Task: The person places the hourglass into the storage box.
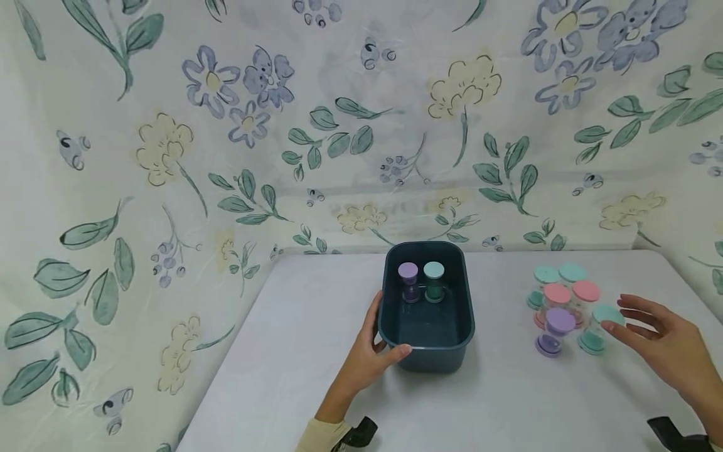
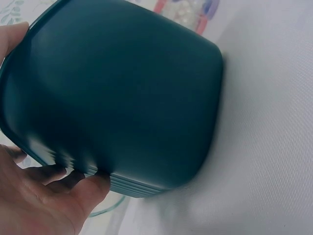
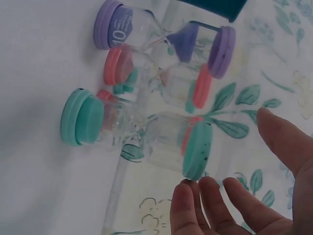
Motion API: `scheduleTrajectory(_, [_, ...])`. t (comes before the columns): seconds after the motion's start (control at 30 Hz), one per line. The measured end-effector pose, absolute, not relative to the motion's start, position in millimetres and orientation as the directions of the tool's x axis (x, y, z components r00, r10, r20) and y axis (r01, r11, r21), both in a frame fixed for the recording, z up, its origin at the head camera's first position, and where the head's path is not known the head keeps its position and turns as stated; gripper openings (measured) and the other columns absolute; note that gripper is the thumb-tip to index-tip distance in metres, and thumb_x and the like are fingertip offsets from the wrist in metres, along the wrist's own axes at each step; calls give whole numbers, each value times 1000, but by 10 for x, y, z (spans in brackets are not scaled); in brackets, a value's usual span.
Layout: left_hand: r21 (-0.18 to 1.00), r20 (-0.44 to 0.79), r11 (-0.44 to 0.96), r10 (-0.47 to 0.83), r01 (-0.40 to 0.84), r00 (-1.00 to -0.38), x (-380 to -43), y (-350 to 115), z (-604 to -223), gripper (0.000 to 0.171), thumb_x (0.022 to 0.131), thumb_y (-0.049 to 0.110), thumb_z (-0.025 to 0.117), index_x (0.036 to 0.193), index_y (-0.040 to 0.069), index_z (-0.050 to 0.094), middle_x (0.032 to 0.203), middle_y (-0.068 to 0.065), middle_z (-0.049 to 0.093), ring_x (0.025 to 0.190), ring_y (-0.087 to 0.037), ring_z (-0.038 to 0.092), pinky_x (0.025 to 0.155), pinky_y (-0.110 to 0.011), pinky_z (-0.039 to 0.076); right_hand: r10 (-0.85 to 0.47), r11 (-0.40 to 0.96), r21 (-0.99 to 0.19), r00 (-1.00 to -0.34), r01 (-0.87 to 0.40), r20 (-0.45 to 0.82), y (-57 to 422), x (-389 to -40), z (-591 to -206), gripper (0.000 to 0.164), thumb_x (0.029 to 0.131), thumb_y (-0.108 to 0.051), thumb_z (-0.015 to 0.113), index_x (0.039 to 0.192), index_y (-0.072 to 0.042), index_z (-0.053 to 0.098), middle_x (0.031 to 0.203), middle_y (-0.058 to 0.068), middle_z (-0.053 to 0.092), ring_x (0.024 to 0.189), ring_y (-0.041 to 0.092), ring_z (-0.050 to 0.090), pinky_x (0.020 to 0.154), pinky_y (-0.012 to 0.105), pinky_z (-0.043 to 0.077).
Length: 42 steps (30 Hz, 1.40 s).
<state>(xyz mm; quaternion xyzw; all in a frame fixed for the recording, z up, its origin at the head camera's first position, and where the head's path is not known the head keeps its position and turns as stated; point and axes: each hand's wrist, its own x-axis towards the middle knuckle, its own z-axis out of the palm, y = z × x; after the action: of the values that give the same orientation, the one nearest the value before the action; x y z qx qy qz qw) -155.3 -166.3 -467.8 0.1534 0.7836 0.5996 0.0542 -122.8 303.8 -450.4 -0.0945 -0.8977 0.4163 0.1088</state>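
Note:
My left hand [image 1: 367,355] holds a dark teal plastic bin [image 1: 432,358] by its near left corner, thumb over the front rim and fingers along the side wall. Inside the bin, a purple-capped hourglass [image 1: 408,282] and a teal-capped hourglass [image 1: 433,282] stand upright at the far end. Over on the right, my right hand [image 1: 669,342] reaches around the top of a teal hourglass [image 1: 600,329]. In the right wrist view, the fingertips are right at its upper cap [image 3: 198,151], while the thumb [image 3: 283,142] stays apart from it.
Close beside that hourglass stand a purple hourglass [image 1: 556,333], two pink hourglasses [image 1: 556,296] and two more teal hourglasses [image 1: 545,276] behind. All are on a white table [image 1: 294,351]. A floral cloth [image 1: 339,157] hangs along its back edge.

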Motion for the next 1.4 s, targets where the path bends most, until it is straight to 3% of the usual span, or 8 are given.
scheduleTrajectory(0.17, [959,91,236,280,160,-956,-1537,-1667,-4720,104,89,39,78,167,33,9,175,-12,12,154,-47,29,112,-69,41,260,617,-784,-958,70,119,3057,-1234,-4579,73,95,-31,76,147,11,46,138,33,54,82,-33,36,64,-4,44])
scheduleTrajectory(0.4, [958,92,235,294,166,-951,-1576,-1648,-4696,103,89,37,78,166,35,9,175,-8,12,155,-44,29,113,-67,41,297,600,-789,-953,134,64,3098,-1244,-4653,76,95,-36,75,147,12,45,142,40,49,79,-31,33,60,0,47])
scheduleTrajectory(0.53, [953,110,239,299,186,-948,-1584,-1654,-4676,103,90,36,78,166,35,9,175,-9,13,155,-45,29,113,-68,41,305,577,-809,-948,108,90,3106,-1244,-4702,74,92,-34,79,143,11,51,119,0,65,80,-31,39,61,2,49])
scheduleTrajectory(0.63, [952,106,247,293,182,-950,-1568,-1667,-4687,104,89,40,78,166,35,9,175,-9,13,155,-45,29,112,-68,41,314,558,-821,-946,118,77,3103,-1236,-4731,74,90,-36,81,141,10,53,100,-36,48,81,-30,42,61,2,48])
scheduleTrajectory(0.7, [953,96,251,284,170,-954,-1546,-1677,-4704,104,89,42,78,166,36,9,175,-8,13,155,-45,30,112,-68,42,318,549,-825,-947,135,56,3095,-1224,-4745,74,90,-37,81,141,10,54,95,-45,40,81,-30,42,61,2,46])
scheduleTrajectory(0.97, [951,100,252,302,181,-948,-1570,-1662,-4693,104,90,42,77,167,34,8,176,-7,10,156,-44,28,113,-66,41,398,555,-801,-917,226,17,3067,-1243,-4789,77,92,-45,77,146,4,53,104,-31,52,82,-26,35,61,0,39])
scheduleTrajectory(1.27, [956,93,239,304,170,-948,-1571,-1672,-4682,104,90,43,78,166,36,8,176,-5,11,158,-42,26,115,-65,40,405,534,-822,-913,199,42,3046,-1265,-4816,76,92,-43,78,145,5,53,97,-43,39,84,-27,36,63,-2,38])
scheduleTrajectory(1.4, [954,99,240,309,178,-946,-1575,-1670,-4689,104,90,43,77,167,34,8,176,-7,11,157,-43,27,114,-66,40,423,555,-799,-905,233,30,3040,-1261,-4817,74,92,-45,76,145,1,54,96,-45,38,85,-27,34,81,12,53])
